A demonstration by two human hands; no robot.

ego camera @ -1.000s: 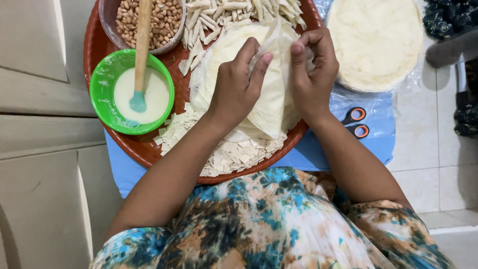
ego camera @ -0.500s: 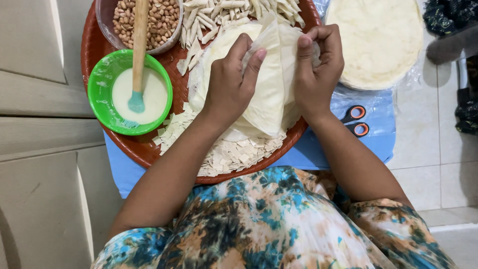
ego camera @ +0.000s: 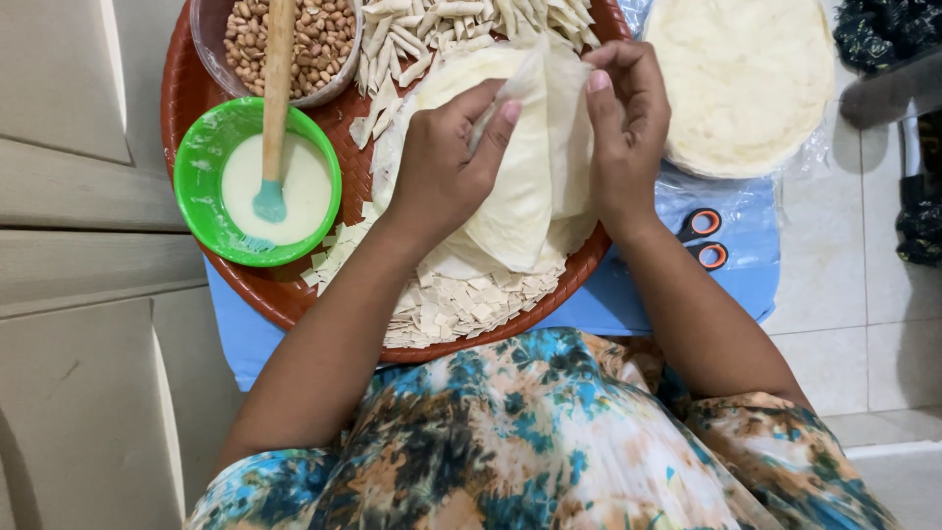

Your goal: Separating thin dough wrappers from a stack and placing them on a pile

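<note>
both hands, left hand (ego camera: 442,172) and right hand (ego camera: 628,128), pinch a thin pastry sheet (ego camera: 530,186) at frame centre. pulled unevenly, it could tear. a loose sheet might slip onto the cut strips (ego camera: 461,304) below.

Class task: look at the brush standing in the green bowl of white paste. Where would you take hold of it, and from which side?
Grip the brush by its bare wooden handle, near the upper end that lies across the bowl of peanuts. Come from above, probably with the left hand, the nearer one. The teal head sits in the paste of the green bowl, so only the slanting handle looks clean and free.
</note>
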